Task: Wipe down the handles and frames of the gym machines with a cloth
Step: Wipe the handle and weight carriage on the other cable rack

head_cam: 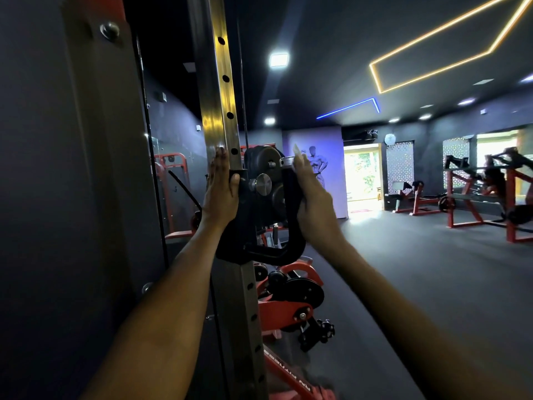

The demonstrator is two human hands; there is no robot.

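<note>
Both arms are raised to a steel upright (223, 90) with a column of round holes, standing near and left of centre. A black pulley carriage (266, 197) sits on the upright, with a black D-shaped handle (277, 251) curving beneath it. The left hand (220, 187) lies flat against the upright's left face — fingers straight and together, pointing up, thumb hooked over the top left edge of the carriage. The right hand (313, 194) is at the carriage's right side, just beside a small silver knob (287, 161); fingers extended upward. Whether they grip the carriage frame or only press on it cannot be told, as the hand is blurred. No cloth can be made out in either hand — the palms face away. Below the carriage, a red-framed machine (288, 307) with black rollers stands against the base of the upright. Far right — red plate-loaded machines (478, 197) on the dark floor (403, 269). Far centre, a bright doorway (362, 176), and to its left a purple wall with a figure mural (318, 163). Yellow and blue light strips (450, 44) run across the ceiling.
</note>
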